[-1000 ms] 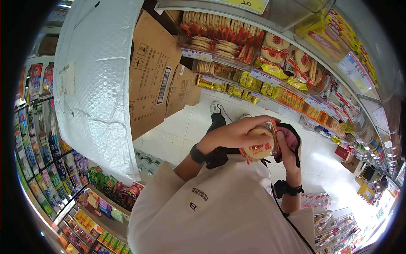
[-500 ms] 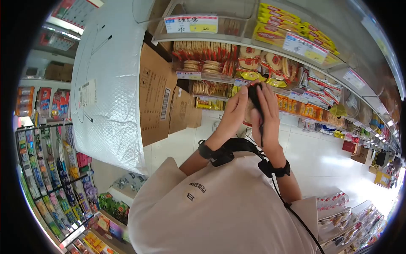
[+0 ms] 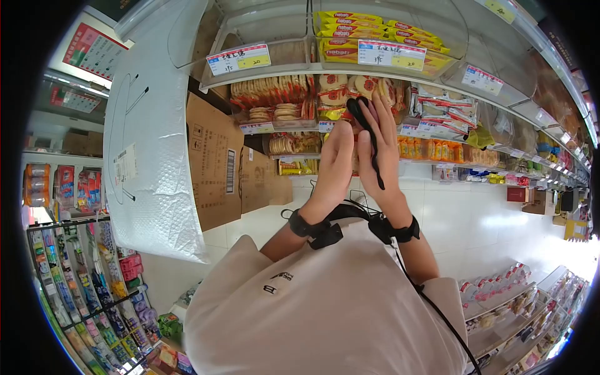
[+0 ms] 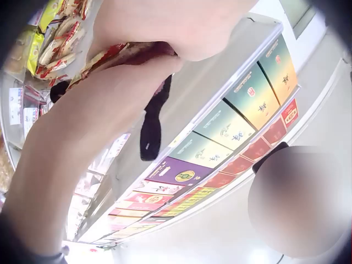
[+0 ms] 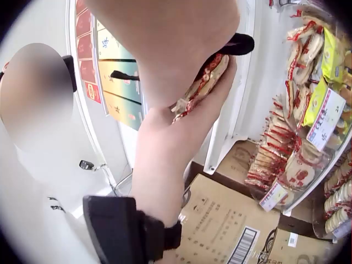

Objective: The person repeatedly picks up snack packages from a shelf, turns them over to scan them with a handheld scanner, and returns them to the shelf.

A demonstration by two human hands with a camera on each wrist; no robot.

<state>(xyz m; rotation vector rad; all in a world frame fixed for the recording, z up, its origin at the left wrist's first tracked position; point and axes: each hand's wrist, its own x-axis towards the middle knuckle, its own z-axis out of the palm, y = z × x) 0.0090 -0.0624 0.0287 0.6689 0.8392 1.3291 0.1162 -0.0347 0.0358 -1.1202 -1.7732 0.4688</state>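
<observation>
In the head view my left hand (image 3: 334,169) and right hand (image 3: 382,156) are raised, palms facing each other. Pressed between them is a flat round cracker packet (image 5: 203,88) in clear and red wrapping, its edge showing in the right wrist view. The right hand's fingers lie straight; the left hand's run along the packet's other side. A black cloth strap (image 3: 375,150) crosses the back of the right hand. More of the black cloth (image 5: 240,45) sticks out beyond the fingertips, and a loose strap end (image 4: 149,137) hangs down in the left wrist view.
Shelf bins hold stacked crackers (image 3: 272,87) and yellow wafer packets (image 3: 350,25). Brown cartons (image 3: 215,162) stand to the left beside a large silvery-white padded sheet (image 3: 159,156). Boxed goods (image 4: 231,132) line another shelf. Pale floor tiles (image 3: 444,212) stretch right.
The hands have come from holding the packet with its round face showing to pressing it between their palms. Relative to the view they have risen toward the shelf, and the head view has shifted.
</observation>
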